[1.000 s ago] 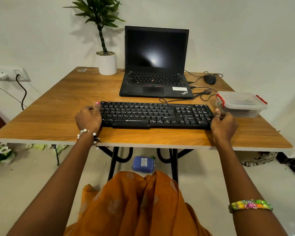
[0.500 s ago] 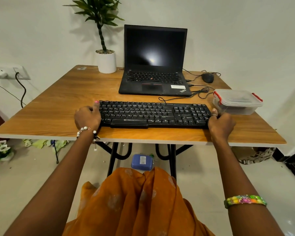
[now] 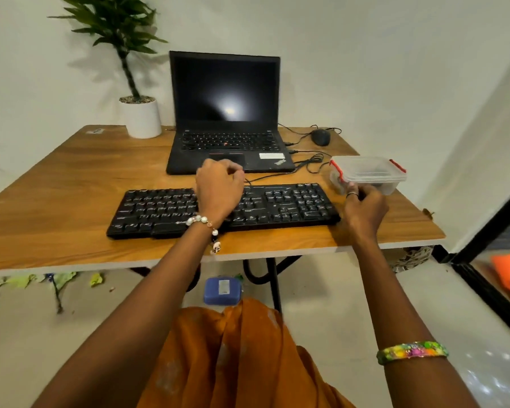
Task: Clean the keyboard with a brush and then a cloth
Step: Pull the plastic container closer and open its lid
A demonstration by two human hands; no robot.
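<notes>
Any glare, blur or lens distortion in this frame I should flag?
Head view: a bright glare spot sits on the black laptop's dark screen; the green potted plant and the left hand over the black keyboard look softly motion-blurred; the wide-angle lens bows the wooden table's front edge; lighting is otherwise even, with soft shadows.

Wooden desk (image 3: 56,198) carries an open black laptop (image 3: 227,136), screen dark, with a potted plant (image 3: 140,116) in a white pot at its left. Right of the laptop: a black mouse (image 3: 320,137), loose cables (image 3: 309,163), and a clear lidded container (image 3: 368,173) with red clips. On the floor under the desk, a blue box (image 3: 222,290).
</notes>
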